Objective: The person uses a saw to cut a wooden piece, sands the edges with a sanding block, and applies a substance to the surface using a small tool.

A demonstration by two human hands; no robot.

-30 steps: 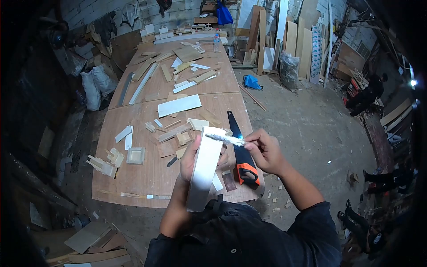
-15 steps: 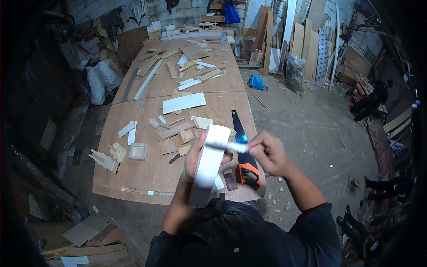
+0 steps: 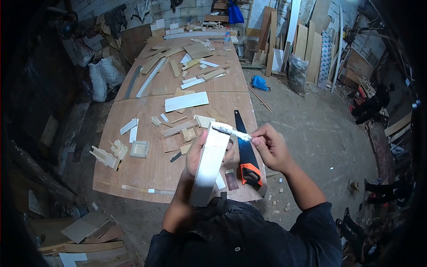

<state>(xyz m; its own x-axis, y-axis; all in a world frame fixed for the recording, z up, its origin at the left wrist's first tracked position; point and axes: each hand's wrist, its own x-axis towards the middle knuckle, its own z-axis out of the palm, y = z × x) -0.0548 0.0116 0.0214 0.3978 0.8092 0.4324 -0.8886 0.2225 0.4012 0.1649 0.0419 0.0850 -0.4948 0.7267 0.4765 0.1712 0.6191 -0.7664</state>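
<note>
My left hand [image 3: 194, 156] is wrapped round a long white board [image 3: 208, 171], which is held up in front of my body, over the near edge of the table. A thin stick-like tool smeared with white [image 3: 238, 134] is pinched in my right hand [image 3: 270, 149]. The tool's dark tip lies against the board's upper end. Just beyond the board, a handsaw with an orange and black handle [image 3: 251, 174] rests on the table. Small wooden blocks and strips [image 3: 180, 128] lie behind my left hand.
The wooden table [image 3: 147, 178] carries a small square box [image 3: 140, 149], a slatted wooden piece [image 3: 104, 157] and a white board [image 3: 187, 101]. Offcuts cover its far half. A blue bag [image 3: 260, 83] lies on the floor. A person in dark clothes [image 3: 376, 103] is at the right.
My right hand and the tool have moved slightly up, toward the board's upper end. The view has shifted a little. My left hand still holds the board.
</note>
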